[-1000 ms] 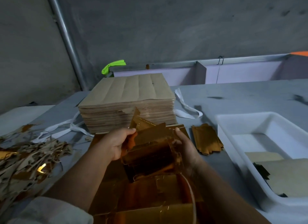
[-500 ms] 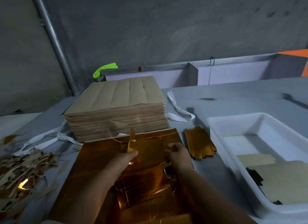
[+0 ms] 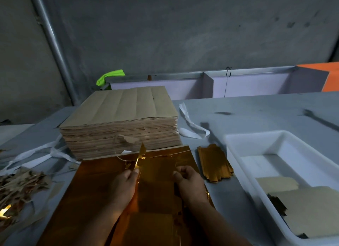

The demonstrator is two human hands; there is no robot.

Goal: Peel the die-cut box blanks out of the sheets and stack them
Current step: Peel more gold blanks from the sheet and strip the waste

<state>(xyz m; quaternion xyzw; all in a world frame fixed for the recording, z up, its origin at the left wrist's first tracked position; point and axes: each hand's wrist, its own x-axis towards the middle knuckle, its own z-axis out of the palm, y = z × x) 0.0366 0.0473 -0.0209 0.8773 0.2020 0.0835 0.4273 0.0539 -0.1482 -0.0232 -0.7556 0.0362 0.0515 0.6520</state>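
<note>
Gripping a gold box blank [image 3: 157, 169] by its rt edge w/ curled fingers, the right hand [image 3: 190, 184] faces the left hand [image 3: 124, 187], which pinches a thin gold scrap strip [image 3: 139, 155] sticking up at the blank's left edge, both over the gold foil sheet [image 3: 91, 192] lying flat on the grey table [image 3: 256, 113]. Just rt of the sheet sits a small stack of peeled gold blanks [image 3: 214, 163], then a white tray [image 3: 238, 141] w/ brown card pieces inside; a scrap pile [image 3: 18, 187] lies at far left. Farther back, at the sheet's far edge, stands a tall stack of brown sheets [image 3: 119, 121], w/ white strapping [image 3: 190, 125] beside it.
</note>
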